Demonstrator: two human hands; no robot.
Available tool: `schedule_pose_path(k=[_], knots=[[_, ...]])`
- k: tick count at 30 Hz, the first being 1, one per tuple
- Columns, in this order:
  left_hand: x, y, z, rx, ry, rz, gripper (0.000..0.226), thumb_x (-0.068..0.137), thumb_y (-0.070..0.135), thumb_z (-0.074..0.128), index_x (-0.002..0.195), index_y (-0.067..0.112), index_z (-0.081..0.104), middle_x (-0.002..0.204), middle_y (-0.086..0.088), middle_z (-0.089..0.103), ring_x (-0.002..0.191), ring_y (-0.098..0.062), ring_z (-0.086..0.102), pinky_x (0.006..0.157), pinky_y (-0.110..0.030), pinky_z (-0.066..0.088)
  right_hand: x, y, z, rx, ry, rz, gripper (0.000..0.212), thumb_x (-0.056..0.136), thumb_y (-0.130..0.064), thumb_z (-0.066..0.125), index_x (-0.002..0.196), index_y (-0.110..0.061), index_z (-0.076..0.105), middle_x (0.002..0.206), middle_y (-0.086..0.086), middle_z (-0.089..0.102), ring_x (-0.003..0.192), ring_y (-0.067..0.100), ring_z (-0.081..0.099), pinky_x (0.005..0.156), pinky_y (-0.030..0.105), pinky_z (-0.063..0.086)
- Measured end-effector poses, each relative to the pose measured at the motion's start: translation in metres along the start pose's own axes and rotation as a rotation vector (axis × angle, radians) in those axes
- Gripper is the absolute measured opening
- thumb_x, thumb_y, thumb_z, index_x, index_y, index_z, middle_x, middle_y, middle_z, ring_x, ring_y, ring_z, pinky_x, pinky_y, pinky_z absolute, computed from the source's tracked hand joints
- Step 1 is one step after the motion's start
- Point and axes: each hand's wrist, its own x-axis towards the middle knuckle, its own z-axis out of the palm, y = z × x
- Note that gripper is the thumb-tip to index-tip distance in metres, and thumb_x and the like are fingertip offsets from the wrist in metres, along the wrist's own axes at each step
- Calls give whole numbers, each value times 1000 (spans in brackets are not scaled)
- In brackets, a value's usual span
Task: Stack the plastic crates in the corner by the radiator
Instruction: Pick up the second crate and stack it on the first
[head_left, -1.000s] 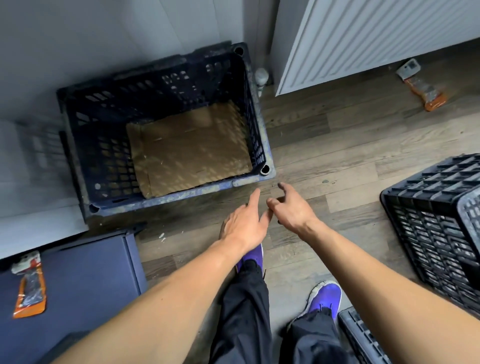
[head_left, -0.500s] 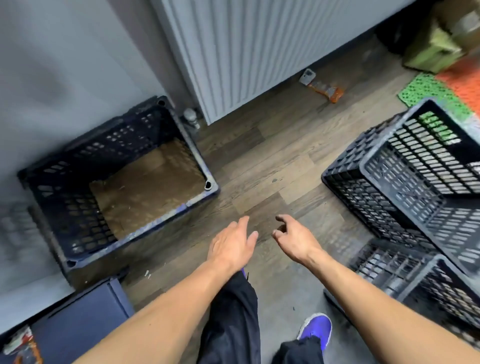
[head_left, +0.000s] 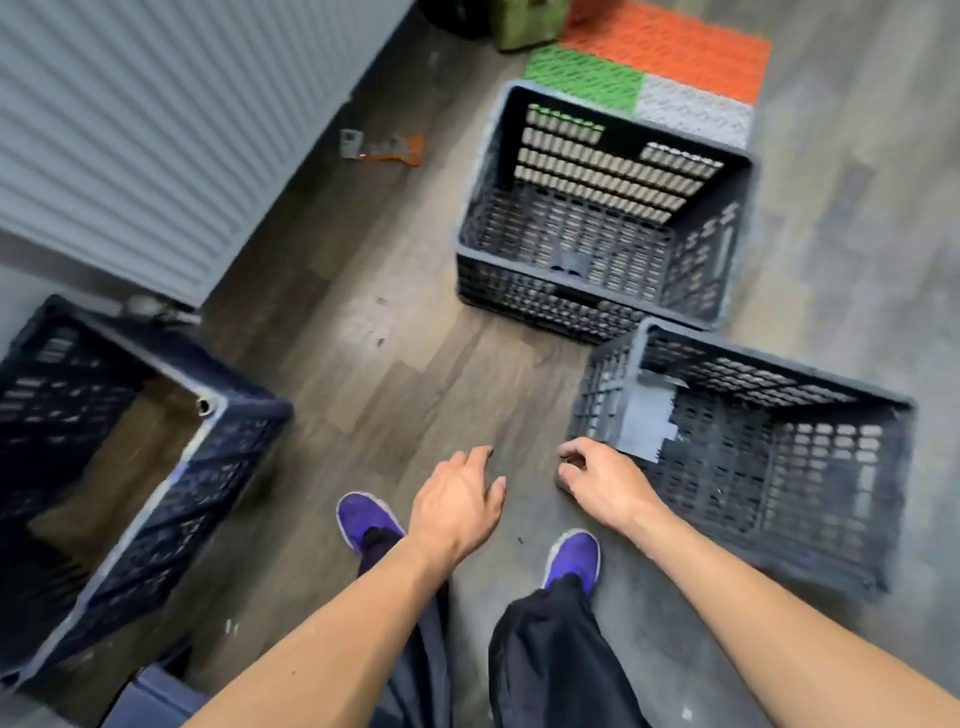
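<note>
Head view: a dark blue plastic crate (head_left: 202, 488) is seen at the left on the wooden floor (head_left: 415, 338), just beside the lower end of the white radiator (head_left: 156, 130), with a brown cardboard sheet (head_left: 111, 467) lying in its bottom. Two black plastic crates are set at the right, well apart from it: the far crate (head_left: 545, 296) and the near crate (head_left: 769, 493), close together. Both hands are held apart and nothing is gripped. The left hand (head_left: 457, 504) is shown with relaxed fingers, the right hand (head_left: 602, 483) loosely curled just beside the near crate's corner.

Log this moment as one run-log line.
left hand: open, empty | right hand: loosely curled, empty, beside near grey crate | blue crate: by radiator, nothing stacked on it | far grey crate: on floor
</note>
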Motion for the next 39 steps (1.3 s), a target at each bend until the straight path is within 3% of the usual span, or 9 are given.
schedule_pose_path(k=[11, 15, 21, 25, 31, 39], knots=[[-12, 143, 92, 301, -192, 184, 51, 98, 39, 45, 145, 21, 38, 132, -6, 52, 126, -26, 47, 100, -37, 43, -50, 188, -30, 319, 26, 186, 34, 98, -25, 52, 131, -22, 61, 133, 0, 65, 126, 20, 58, 105, 31, 42], [-3, 164, 117, 355, -218, 194, 52, 98, 39, 47, 145, 19, 38, 133, -7, 53, 126, -27, 47, 101, -37, 42, -51, 231, -26, 368, -3, 239, 35, 99, -24, 51, 132, -21, 61, 132, 1, 66, 124, 21, 58, 101, 27, 41], [24, 177, 142, 435, -245, 169, 53, 95, 38, 52, 143, 19, 41, 135, -8, 51, 127, -27, 46, 102, -39, 42, -39, 282, -23, 417, 9, 304, 35, 97, -26, 53, 131, -23, 61, 136, 3, 63, 128, 26, 56, 108, 34, 42], [50, 179, 155, 428, -177, 147, 54, 93, 35, 56, 142, 16, 42, 135, -11, 46, 126, -32, 44, 100, -43, 44, -22, 298, -14, 419, 25, 326, 38, 96, -24, 54, 133, -23, 59, 140, 6, 60, 131, 27, 54, 110, 36, 41], [100, 178, 170, 591, -135, 285, 54, 91, 35, 58, 138, 13, 41, 143, -10, 35, 132, -30, 35, 98, -47, 47, 17, 300, 17, 433, 98, 368, 39, 96, -21, 54, 135, -21, 56, 138, 8, 57, 130, 29, 52, 109, 40, 42], [124, 166, 169, 543, -52, 166, 44, 88, 26, 62, 123, 10, 41, 121, -11, 37, 114, -32, 45, 81, -46, 52, 34, 286, 49, 498, 165, 511, 27, 96, -22, 53, 122, -17, 52, 127, 6, 61, 121, 31, 56, 91, 37, 45]])
